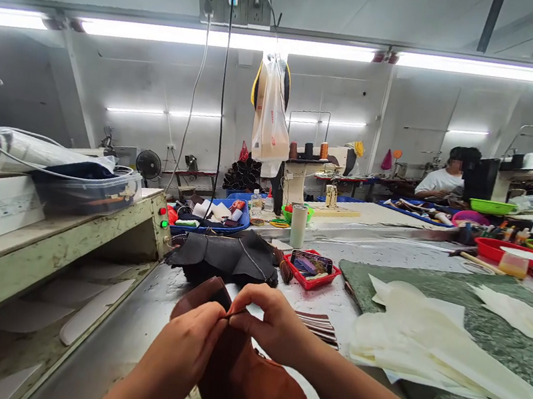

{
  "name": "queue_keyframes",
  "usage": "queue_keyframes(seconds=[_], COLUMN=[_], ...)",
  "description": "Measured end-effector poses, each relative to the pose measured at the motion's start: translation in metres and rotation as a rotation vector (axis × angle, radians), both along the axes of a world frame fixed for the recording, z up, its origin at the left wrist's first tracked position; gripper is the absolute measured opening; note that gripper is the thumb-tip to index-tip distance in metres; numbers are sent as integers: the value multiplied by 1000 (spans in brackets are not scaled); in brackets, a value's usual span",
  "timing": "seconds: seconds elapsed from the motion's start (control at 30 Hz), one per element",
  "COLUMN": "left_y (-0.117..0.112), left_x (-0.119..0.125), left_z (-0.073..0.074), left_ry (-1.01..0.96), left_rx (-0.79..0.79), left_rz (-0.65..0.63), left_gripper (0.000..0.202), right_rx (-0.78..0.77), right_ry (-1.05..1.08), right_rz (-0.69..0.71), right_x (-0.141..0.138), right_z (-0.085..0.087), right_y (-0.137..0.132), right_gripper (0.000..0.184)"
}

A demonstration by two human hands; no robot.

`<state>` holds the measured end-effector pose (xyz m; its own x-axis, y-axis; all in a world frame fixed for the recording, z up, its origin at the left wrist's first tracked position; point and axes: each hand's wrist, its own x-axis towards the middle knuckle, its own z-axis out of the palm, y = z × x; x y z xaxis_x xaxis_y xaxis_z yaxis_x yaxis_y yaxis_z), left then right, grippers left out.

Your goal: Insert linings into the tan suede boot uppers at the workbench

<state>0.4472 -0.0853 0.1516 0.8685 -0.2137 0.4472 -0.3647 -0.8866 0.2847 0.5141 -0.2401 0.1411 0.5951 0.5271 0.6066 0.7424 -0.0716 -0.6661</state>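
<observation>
One view only, worn on your head, looking forward and down along the counter; your left hand and right hand close below the lens, the far wall well off

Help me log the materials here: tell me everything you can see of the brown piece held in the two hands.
The brown piece looks like soft, matte leather or suede, reddish brown, with a rounded darker upper end. It rises from the speckled table between the forearms. The left hand and right hand pinch its upper edge, where a thin dark line, thread or edge, runs between them.
</observation>
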Motion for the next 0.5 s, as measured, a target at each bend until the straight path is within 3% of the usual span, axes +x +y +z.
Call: queue_keyframes(seconds=[0.1, 0.2, 0.33, 0.4, 0.5], left_y=[1, 9, 31, 42, 47], left_x=[-8, -17, -32, -39, -46], left_z=[-10, -18, -33, -42, -49], left_ry=[-234, -328, -360, -316, -274], left_rx=[122, 129, 139, 157, 184], left_rz=[-24, -55, 30, 100, 29], left_gripper=[35, 35, 40, 42, 37], right_rx=[17, 136, 237, 162, -242], right_ry=[-177, -279, -137, -4, 19], right_rz=[28, 123, 123, 104, 225], right_x=[-9, -19, -15, -3, 11], right_z=[2, 8, 22, 29, 42], right_y=[-1, -5, -22, -33, -40], right_gripper=[15, 30, 28, 24, 13])
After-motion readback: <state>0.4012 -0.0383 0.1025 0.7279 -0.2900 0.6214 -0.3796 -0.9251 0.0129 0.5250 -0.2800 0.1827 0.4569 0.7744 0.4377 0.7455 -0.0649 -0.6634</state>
